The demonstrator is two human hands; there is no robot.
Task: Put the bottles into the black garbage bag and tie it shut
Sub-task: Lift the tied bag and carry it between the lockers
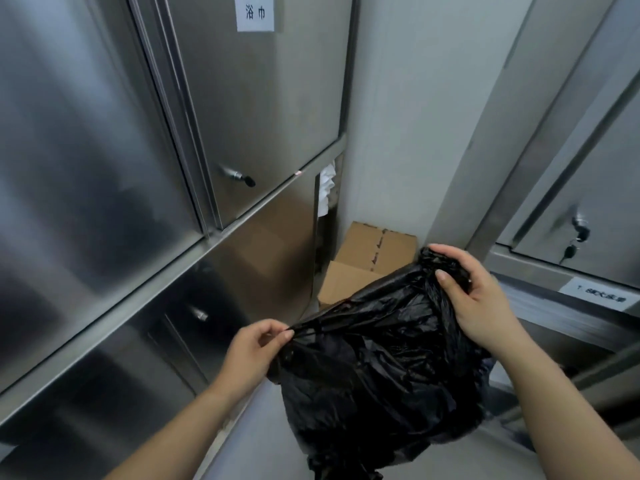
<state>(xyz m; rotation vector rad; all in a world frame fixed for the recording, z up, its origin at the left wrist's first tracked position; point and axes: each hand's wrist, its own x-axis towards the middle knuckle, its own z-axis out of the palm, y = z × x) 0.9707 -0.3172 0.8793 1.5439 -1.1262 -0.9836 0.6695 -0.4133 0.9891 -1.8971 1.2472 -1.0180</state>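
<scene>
With my left hand [254,344] pinching and right hand [474,292] gripping the black garbage bag [381,368] mouth, I should cross both gathered ends tightly before knotting.

The black garbage bag [381,358] is thin, crinkled plastic with a glossy sheen. The locker doors [263,109] are smooth brushed steel, dully reflective. The cardboard boxes [367,251] are matt brown. The door labels [255,12] are white paper.

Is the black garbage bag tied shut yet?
Not tied: no knot shows; the left hand pinches one corner of the black garbage bag, the right hand grips another.
</scene>
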